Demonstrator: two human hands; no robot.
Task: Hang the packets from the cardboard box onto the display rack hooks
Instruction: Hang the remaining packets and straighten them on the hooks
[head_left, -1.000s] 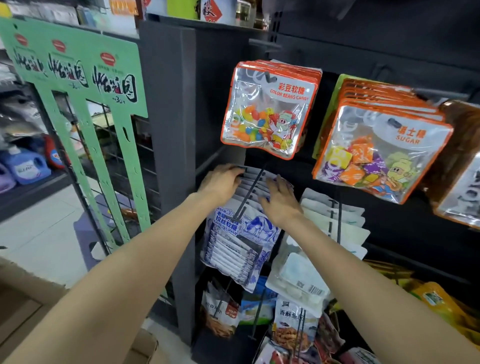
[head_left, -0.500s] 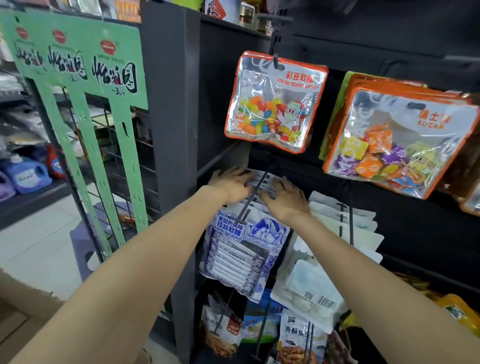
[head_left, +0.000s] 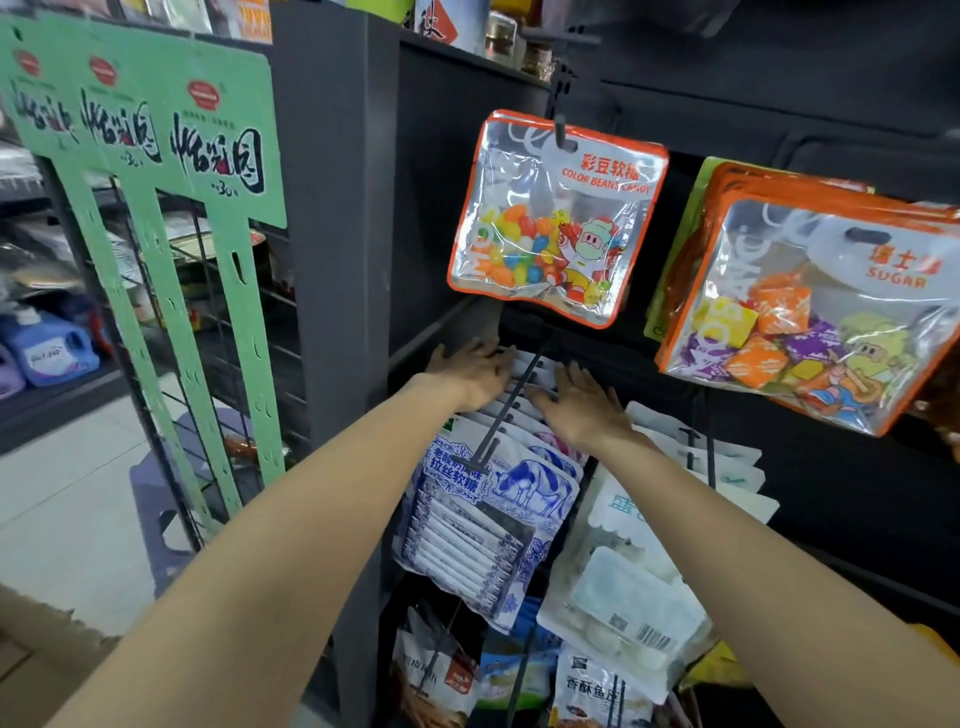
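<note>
Grey shelving (head_left: 337, 260) — pale tiled floor (head_left: 67, 499).

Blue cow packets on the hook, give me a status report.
Left hand and right hand flat on blue cow packets, either side of hook. Candy bag hangs above, clear.

Cow packets (head_left: 498, 499) hang on a hook (head_left: 511, 402) below the bean-candy packet (head_left: 558, 218).

Probably a small grocery shop: candy packets (head_left: 558, 218) hung on rack hooks (head_left: 511, 402), detergent bottles (head_left: 54, 351) shelved behind a green display stand (head_left: 156, 135).
</note>
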